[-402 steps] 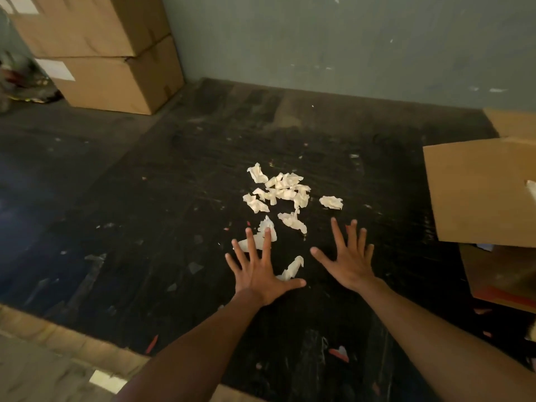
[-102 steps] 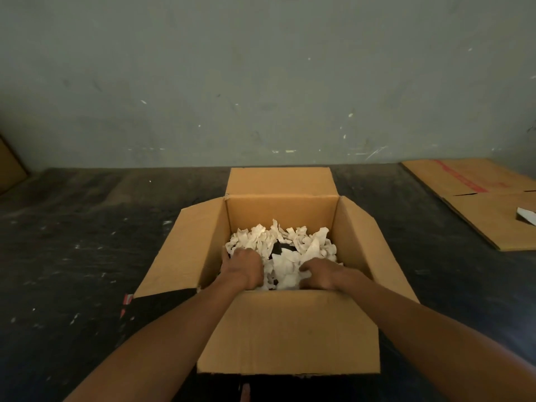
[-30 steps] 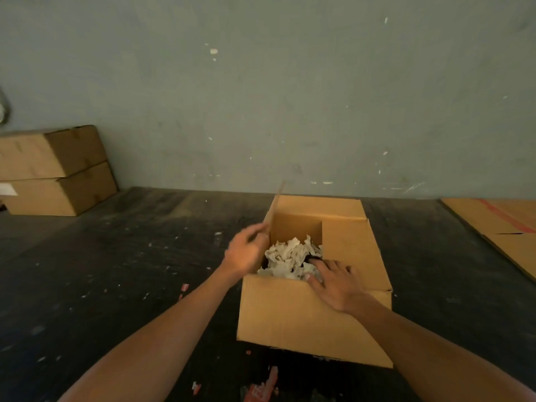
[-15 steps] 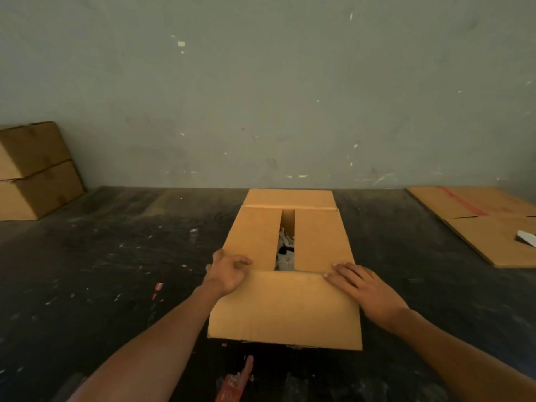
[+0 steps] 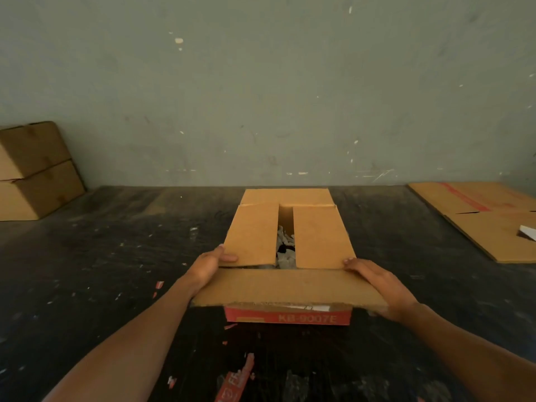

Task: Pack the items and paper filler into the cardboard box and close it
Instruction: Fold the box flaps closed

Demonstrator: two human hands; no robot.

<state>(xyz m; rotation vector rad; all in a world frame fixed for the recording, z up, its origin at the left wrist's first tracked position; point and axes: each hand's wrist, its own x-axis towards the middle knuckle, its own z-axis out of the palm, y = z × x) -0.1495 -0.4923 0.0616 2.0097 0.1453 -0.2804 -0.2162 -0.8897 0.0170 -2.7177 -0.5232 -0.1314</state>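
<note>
The cardboard box [image 5: 316, 236] stands on the dark floor in front of me, its two side flaps folded flat over the top with a narrow gap between them. White crumpled paper filler [image 5: 283, 247] and something dark show through that gap. The near flap [image 5: 290, 287] is lifted toward level, and the far flap [image 5: 287, 196] lies back behind. My left hand [image 5: 210, 264] grips the near flap's left end, thumb resting on the left side flap. My right hand [image 5: 380, 284] holds the flap's right end. A red printed band [image 5: 290, 317] shows on the box front.
Two stacked cardboard boxes [image 5: 34, 169] sit at the far left by the grey wall. Flattened cardboard sheets [image 5: 481, 219] lie on the floor at the right, with a white scrap [image 5: 526, 233] on them. Red tape scraps [image 5: 232, 381] litter the floor near me.
The near flap has swung up from hanging against the box front, uncovering the red printed band. Both hands shifted out to the flap's ends. A second ago the side flaps were being folded in.
</note>
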